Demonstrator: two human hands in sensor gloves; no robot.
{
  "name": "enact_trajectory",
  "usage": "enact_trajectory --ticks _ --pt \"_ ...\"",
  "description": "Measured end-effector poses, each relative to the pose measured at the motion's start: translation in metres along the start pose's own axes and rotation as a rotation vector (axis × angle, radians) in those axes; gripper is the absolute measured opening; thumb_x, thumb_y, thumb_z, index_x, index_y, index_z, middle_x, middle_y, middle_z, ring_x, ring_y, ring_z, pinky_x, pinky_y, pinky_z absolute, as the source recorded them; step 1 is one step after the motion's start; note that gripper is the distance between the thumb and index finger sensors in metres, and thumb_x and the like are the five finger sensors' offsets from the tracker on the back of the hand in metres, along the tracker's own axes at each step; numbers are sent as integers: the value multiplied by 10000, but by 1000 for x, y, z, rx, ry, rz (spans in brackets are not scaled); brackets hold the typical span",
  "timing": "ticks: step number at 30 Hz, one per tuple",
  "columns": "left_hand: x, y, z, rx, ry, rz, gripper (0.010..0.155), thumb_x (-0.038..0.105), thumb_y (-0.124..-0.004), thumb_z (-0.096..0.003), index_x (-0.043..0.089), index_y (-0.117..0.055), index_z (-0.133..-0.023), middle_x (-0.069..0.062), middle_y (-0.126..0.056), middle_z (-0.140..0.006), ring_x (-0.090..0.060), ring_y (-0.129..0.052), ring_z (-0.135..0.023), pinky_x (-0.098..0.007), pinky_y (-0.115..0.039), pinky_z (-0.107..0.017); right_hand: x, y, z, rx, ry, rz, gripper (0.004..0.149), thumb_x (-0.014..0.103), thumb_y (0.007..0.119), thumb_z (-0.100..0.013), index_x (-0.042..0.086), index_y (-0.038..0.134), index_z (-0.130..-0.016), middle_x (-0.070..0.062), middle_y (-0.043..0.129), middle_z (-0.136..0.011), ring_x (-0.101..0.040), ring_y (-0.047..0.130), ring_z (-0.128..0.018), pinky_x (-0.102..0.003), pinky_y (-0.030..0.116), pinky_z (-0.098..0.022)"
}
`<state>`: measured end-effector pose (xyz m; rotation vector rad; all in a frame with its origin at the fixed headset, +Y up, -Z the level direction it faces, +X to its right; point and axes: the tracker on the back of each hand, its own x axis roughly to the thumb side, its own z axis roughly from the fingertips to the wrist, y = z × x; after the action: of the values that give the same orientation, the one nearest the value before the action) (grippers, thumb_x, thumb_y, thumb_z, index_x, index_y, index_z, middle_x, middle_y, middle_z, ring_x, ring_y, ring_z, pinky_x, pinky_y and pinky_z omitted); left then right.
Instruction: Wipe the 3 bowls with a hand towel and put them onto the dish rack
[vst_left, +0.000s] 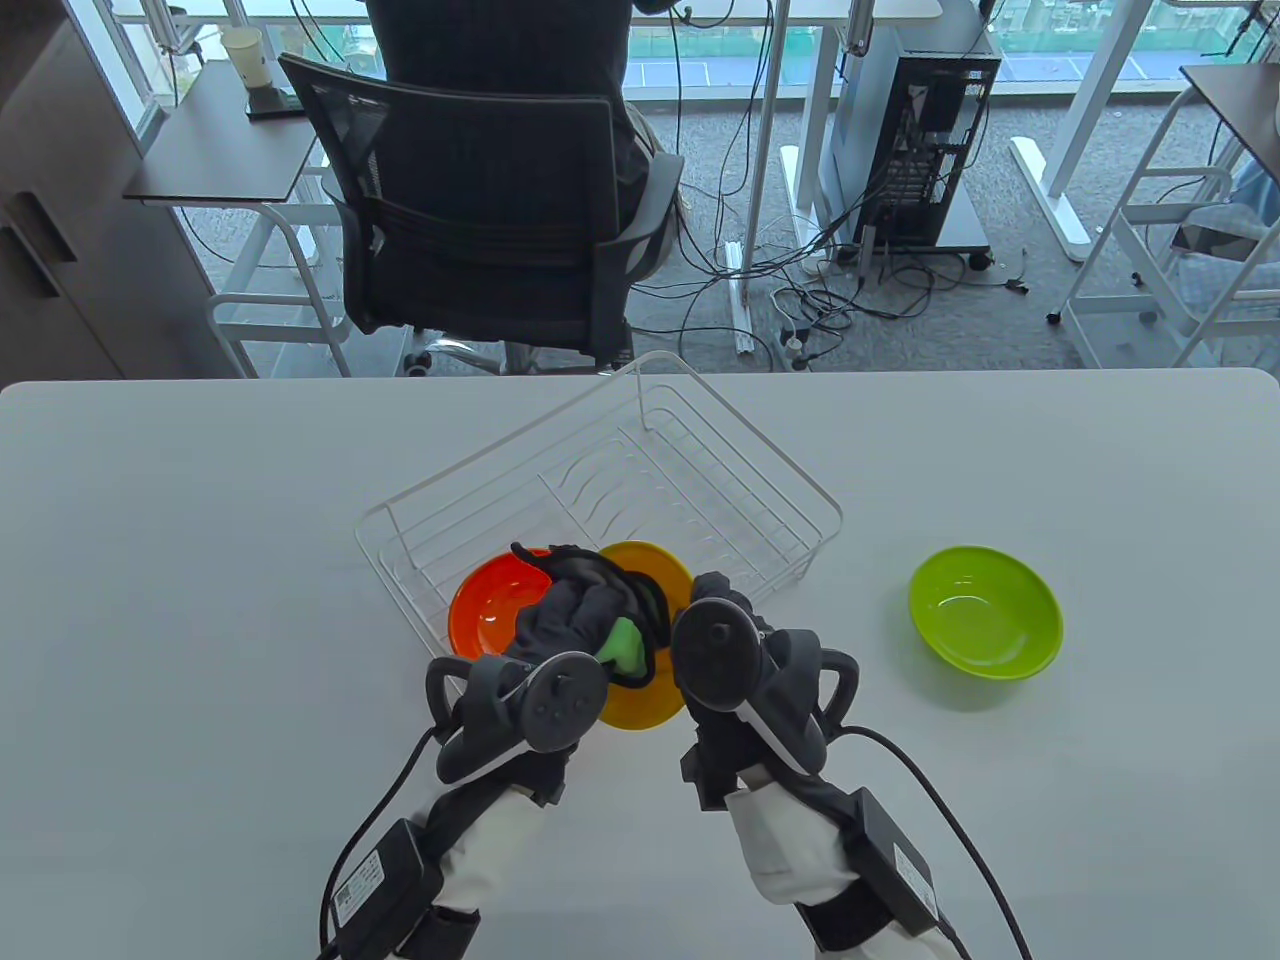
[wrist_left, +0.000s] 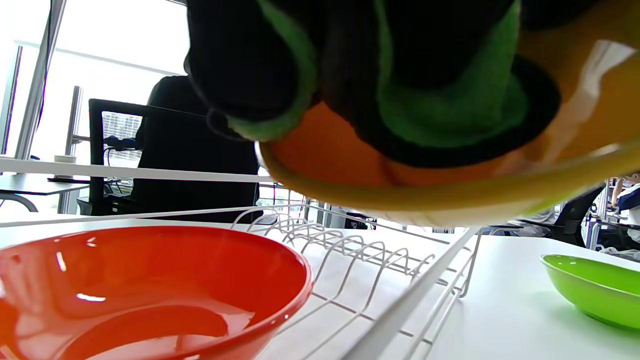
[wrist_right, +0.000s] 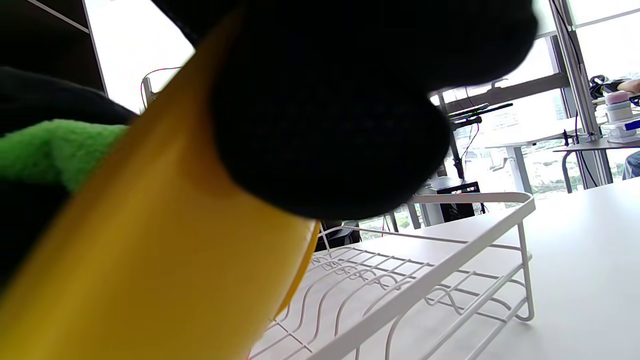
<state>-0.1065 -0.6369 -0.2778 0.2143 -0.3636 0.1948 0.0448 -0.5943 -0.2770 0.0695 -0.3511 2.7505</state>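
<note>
Right hand (vst_left: 735, 640) gripping yellow bowl (vst_left: 640, 705), left hand (vst_left: 560, 640) pressing towel (vst_left: 625, 645), white table (vst_left: 200, 560), office.

The rack (vst_left: 640, 470) fills centre frame; its upper-right part lies bare, while the red bowl (vst_left: 495, 610) takes its lower-left corner. At right the green bowl (vst_left: 985, 610) stands alone, with bare worktop (vst_left: 180, 560) all round it and across the left

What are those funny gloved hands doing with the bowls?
They are drying bowls. The right hand holds the yellow bowl up over the rack's near edge, while the left hand rubs inside it with a green towel. The red bowl already sits in the dish rack. The green bowl waits on the table.
</note>
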Motion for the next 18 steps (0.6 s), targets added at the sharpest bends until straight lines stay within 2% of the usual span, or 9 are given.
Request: enact_trajectory --ticks 6,9,12,18 --pt "4 2 1 0 -11 80 557 311 -814 -535 167 -682 -1057 -319 -742 -1022 -496 -894 -796 -387 -898 -502 6 8 3 29 -34 -103 498 248 840 -462 -72 823 -843 -286 917 -621 -139 1079 -147 -250 927 -100" --pt "3 5 4 20 -18 167 580 336 -799 -538 146 -659 -1067 -339 -723 -1020 -497 -891 -798 -380 -899 -504 8 8 5 -20 -84 -107 495 241 825 -467 -65 812 -855 -283 912 -634 -143 1082 -166 -257 933 -118" --pt "2 6 6 18 -36 324 588 348 -799 -533 116 -674 -1059 -354 -729 -996 -500 -897 -771 -380 -901 -479 7 5 7 -74 -107 -107 484 227 817 -465 -51 814 -861 -283 909 -648 -175 1079 -176 -283 930 -131" --pt "9 1 7 -85 -121 307 545 354 -832 -510 168 -742 -1015 -292 -793 -976 -451 -940 -745 -356 -909 -463 -5 2 4 -153 -116 -101 466 226 818 -460 -4 827 -865 -257 923 -671 -227 1084 -206 -327 929 -157"
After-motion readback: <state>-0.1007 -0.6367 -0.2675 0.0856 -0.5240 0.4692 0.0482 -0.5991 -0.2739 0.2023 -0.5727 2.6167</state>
